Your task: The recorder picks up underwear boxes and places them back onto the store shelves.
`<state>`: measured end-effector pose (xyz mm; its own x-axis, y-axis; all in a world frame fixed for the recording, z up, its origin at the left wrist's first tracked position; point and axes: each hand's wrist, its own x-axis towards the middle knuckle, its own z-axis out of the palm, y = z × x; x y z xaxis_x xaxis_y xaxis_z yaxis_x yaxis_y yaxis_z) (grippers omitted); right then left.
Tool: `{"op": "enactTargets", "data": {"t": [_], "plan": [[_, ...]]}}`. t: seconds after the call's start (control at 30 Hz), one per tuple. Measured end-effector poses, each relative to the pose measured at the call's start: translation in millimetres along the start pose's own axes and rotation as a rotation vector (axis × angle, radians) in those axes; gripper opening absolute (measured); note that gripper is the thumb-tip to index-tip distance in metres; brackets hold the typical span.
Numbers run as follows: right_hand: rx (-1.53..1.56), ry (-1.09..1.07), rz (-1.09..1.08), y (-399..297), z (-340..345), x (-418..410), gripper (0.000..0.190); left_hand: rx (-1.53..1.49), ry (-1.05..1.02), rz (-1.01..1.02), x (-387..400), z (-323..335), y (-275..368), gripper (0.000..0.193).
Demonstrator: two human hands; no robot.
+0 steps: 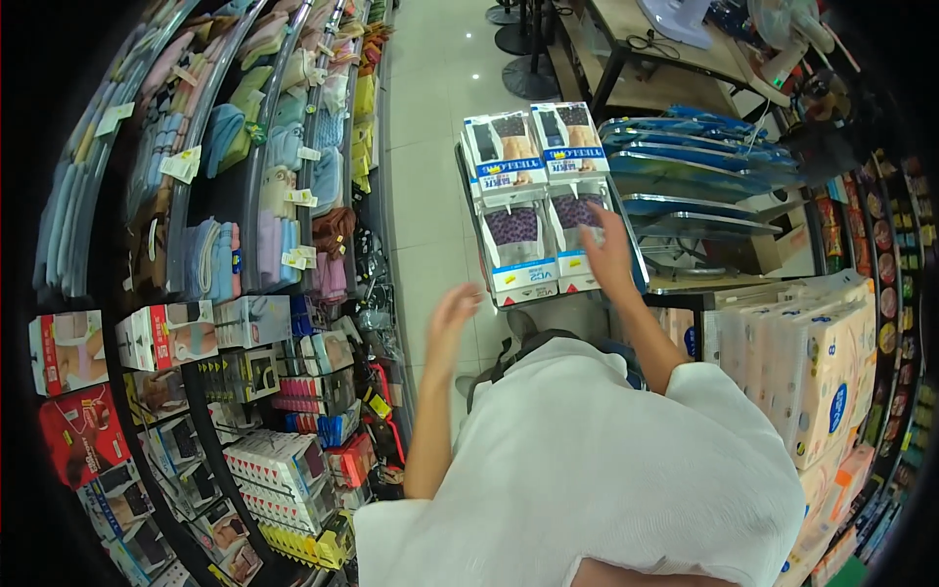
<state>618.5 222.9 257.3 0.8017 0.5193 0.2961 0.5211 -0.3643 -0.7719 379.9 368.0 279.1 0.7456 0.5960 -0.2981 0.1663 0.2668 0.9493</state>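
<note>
Before me stand stacks of boxed underwear on a small table with a dark metal rim (469,242). The two far boxes (508,155) have blue bands; the two near boxes (516,238) show purple patterned briefs behind clear windows. My right hand (607,246), fingers spread, is over the near right box (576,220); whether it touches the box is unclear. My left hand (456,308) is slightly blurred, raised off the near left corner of the table, with nothing visible in it. Its fingers are partly curled.
Shelves of folded towels (282,191) and hanging boxed underwear (275,477) line my left. On the right are stacked blue folding tables (682,169), packs of tissue (814,367) and a wooden desk (660,44). Black post bases (530,75) stand on the tiled floor ahead.
</note>
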Motion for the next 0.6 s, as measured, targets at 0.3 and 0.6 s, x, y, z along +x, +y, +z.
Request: {"op": "enactTargets", "data": {"t": [0.3, 0.6], "plan": [[0.128, -0.256, 0.542, 121, -30, -46, 0.048, 0.497, -0.340, 0.242, 73, 121, -62, 0.046], [0.454, -0.207, 0.500, 76, -103, -13, 0.040, 0.085, -0.587, -0.036, 52, 113, -31, 0.047]]}}
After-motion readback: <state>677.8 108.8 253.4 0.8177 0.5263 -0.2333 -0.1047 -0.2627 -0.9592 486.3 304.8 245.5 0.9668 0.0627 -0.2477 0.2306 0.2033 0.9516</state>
